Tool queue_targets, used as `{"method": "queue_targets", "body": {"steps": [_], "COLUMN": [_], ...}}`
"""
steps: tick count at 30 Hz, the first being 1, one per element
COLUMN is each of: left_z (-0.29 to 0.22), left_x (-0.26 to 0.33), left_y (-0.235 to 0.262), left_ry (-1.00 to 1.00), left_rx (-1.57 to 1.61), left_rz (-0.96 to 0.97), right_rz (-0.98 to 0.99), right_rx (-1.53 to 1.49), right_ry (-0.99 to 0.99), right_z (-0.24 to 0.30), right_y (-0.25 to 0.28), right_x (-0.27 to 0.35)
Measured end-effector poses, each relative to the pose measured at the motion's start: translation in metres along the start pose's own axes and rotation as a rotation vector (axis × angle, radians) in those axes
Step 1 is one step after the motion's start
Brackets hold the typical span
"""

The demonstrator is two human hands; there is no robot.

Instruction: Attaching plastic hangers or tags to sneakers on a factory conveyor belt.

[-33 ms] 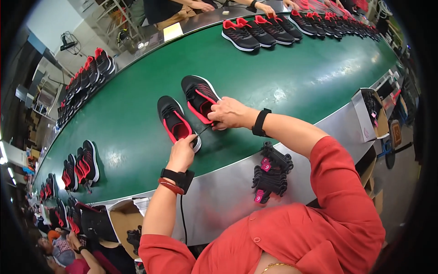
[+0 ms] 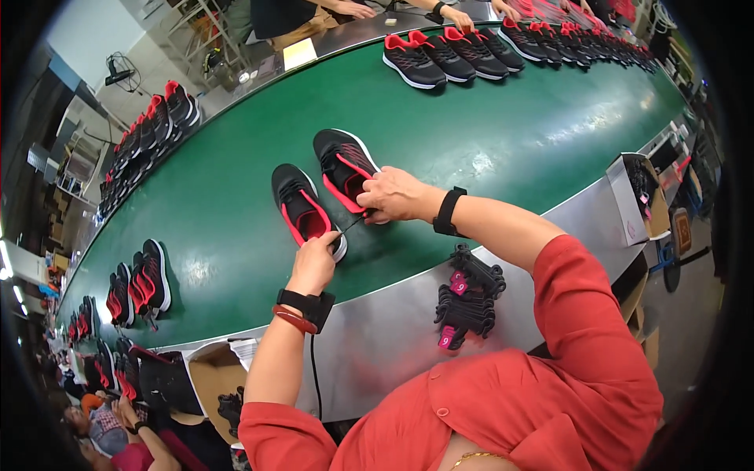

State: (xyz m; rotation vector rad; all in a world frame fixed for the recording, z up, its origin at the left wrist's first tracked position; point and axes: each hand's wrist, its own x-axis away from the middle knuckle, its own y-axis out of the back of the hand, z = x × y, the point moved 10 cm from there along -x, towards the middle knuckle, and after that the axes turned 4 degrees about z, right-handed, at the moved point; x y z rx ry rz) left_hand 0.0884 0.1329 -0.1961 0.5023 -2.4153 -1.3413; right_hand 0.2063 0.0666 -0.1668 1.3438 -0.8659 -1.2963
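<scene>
A pair of black sneakers with red linings lies on the green belt in front of me, heels toward me. My left hand (image 2: 314,263) is closed at the heel of the left sneaker (image 2: 294,195), pinching one end of a thin black strip (image 2: 353,224). That strip runs across to the heel of the right sneaker (image 2: 338,153). There my right hand (image 2: 393,195) is closed on the heel collar, its fingertips by the strip's other end. The fingers partly cover both heels.
Black plastic shoe hangers (image 2: 465,310) with pink tags are piled on the metal ledge (image 2: 385,337). Sneakers stand in rows at the far right (image 2: 452,56), far left (image 2: 153,122) and near left (image 2: 149,279). Open cartons flank me (image 2: 208,369). Other people's hands (image 2: 455,17) work across the belt.
</scene>
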Motion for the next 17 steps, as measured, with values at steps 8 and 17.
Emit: {"method": "queue_targets", "body": {"steps": [8, 17], "left_z": [0.030, -0.035], "left_x": [0.010, -0.056], "left_y": [-0.007, -0.040], "left_ry": [0.109, -0.560], "left_rx": [0.494, 0.078], "left_rz": [0.053, -0.170], "right_rz": [0.121, -0.066], "right_rx": [0.217, -0.187], "right_ry": [0.054, -0.308], "right_z": [0.032, -0.052], "right_y": [-0.015, -0.010], "right_x": [-0.030, 0.032]}}
